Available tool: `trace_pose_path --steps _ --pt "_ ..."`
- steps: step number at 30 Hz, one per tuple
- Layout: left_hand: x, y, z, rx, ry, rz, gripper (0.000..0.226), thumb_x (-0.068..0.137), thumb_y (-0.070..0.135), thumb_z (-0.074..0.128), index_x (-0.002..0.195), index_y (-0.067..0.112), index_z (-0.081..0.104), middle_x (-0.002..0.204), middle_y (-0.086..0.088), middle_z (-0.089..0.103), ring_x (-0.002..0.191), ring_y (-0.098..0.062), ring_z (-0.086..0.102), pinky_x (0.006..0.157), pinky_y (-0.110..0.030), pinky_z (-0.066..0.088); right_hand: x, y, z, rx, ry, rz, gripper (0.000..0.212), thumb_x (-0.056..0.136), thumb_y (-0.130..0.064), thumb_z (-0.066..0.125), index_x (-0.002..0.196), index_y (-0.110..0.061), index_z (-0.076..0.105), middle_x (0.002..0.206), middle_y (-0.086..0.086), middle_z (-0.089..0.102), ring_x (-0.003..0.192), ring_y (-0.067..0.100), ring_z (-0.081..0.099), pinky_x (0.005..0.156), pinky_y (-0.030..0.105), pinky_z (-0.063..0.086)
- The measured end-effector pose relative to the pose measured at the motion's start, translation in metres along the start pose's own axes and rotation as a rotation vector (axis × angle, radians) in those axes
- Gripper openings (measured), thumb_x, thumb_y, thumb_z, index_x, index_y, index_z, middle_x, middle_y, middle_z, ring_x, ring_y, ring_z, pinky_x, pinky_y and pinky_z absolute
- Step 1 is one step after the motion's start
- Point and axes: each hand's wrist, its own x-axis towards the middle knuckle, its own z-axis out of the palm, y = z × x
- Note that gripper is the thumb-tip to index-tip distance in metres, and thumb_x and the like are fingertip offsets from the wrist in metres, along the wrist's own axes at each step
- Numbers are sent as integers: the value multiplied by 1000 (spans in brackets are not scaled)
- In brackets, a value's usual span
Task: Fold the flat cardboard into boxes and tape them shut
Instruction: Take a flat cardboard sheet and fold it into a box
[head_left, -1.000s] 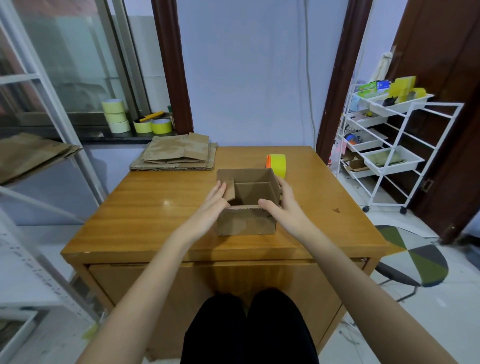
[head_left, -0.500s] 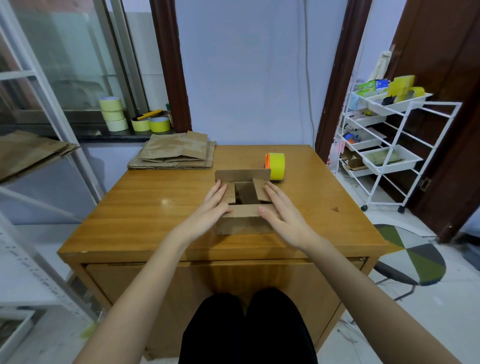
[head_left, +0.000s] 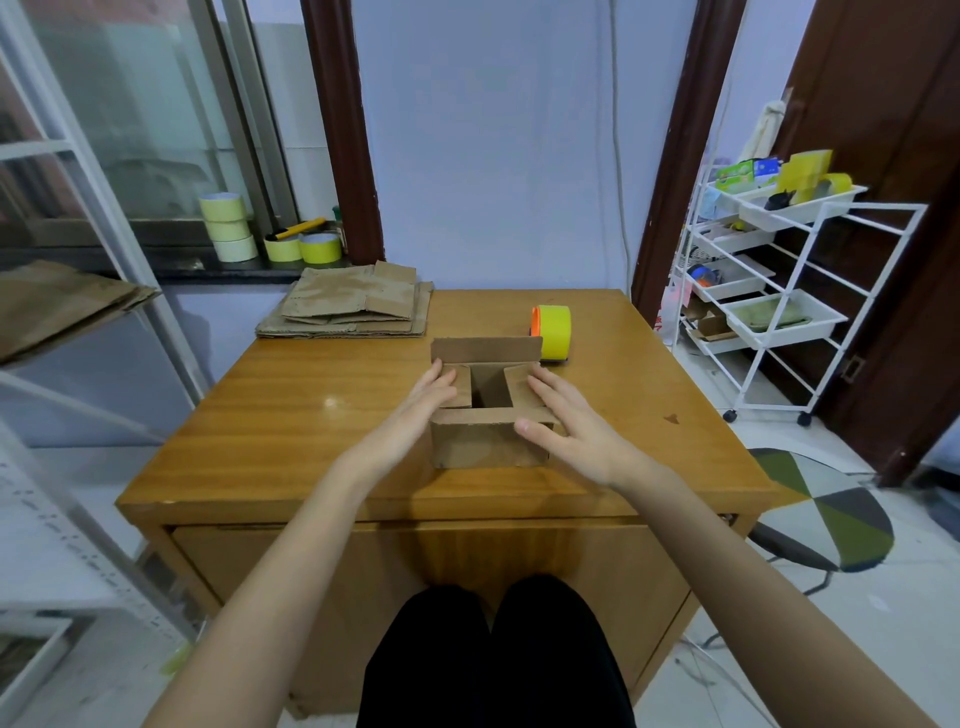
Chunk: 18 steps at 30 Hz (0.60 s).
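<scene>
A small brown cardboard box (head_left: 483, 441) stands on the wooden table (head_left: 311, 415) near its front edge. Its two side flaps are folded in, the near flap lies partly over them, and the far flap stands upright. My left hand (head_left: 415, 415) presses the left side flap down with straight fingers. My right hand (head_left: 566, 421) lies flat on the right flap and the near flap. A yellow tape roll on an orange dispenser (head_left: 551, 328) sits just behind the box to the right. A stack of flat cardboard (head_left: 348, 306) lies at the table's far left.
Several tape rolls (head_left: 228, 228) sit on the window sill at the left. A white wire cart (head_left: 779, 291) with trays stands right of the table. A stool with a patterned seat (head_left: 815, 514) is at the near right. A metal shelf with cardboard (head_left: 57, 306) is at the left.
The side flaps went from upright to folded inward, and the near flap came down over them. Both hands moved from the box's sides onto its top.
</scene>
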Motion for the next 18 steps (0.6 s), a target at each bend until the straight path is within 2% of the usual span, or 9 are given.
trace_pose_path --steps 2,4,6,9,12,13,15,16,18 --pt "25 -46 -17 -34 -30 4 98 67 75 48 150 32 20 157 13 13 145 -12 11 115 -31 9 2 3 0 64 24 7 89 79 -67 38 152 -17 23 159 -11 12 144 5 10 118 29 13" --pt "66 -93 -26 -97 42 -9 120 48 91 53 150 34 22 157 13 16 146 -14 10 119 -33 4 3 6 1 110 57 -3 85 81 -64 37 150 -17 28 158 -11 17 143 4 13 118 28 13" --pt "40 -62 -16 -97 44 -36 130 39 100 47 149 39 18 157 16 15 145 -12 12 120 -43 5 5 9 3 135 83 -15 77 86 -59 37 149 -15 30 157 -10 20 142 4 17 116 24 16" --pt "-7 12 6 12 69 -5 95 70 87 27 149 36 23 157 19 9 142 -12 15 116 -46 9 10 13 8 163 127 -24 60 95 -50 37 142 -13 43 153 -7 28 140 5 25 115 27 23" --pt "-18 10 10 6 144 26 59 94 60 15 149 38 25 158 9 18 144 -22 19 116 -45 12 13 13 7 261 161 -17 36 98 -40 41 117 -17 62 136 -7 44 127 6 40 105 22 37" --pt "-13 4 10 -10 168 54 54 97 56 18 147 39 27 157 8 21 144 -21 21 115 -42 15 14 12 6 302 175 -12 27 99 -33 44 111 -20 64 128 -6 47 121 6 44 97 15 41" --pt "-10 -1 10 -30 197 106 39 101 44 28 138 37 37 155 9 26 142 -14 23 113 -33 19 15 10 5 319 217 -31 22 99 -26 49 110 -18 66 122 -5 50 116 8 47 88 7 42" --pt "-8 -3 10 -31 210 144 32 102 37 32 132 36 42 153 10 29 140 -10 25 111 -28 21 16 10 5 315 233 -46 22 98 -26 51 112 -17 66 122 -4 51 117 8 47 91 10 42" --pt "-6 -6 12 -17 241 194 30 103 29 36 127 27 52 150 10 33 134 -3 28 107 -23 22 17 11 5 331 254 -50 23 96 -26 54 115 -17 65 125 -5 50 119 7 46 100 24 42"
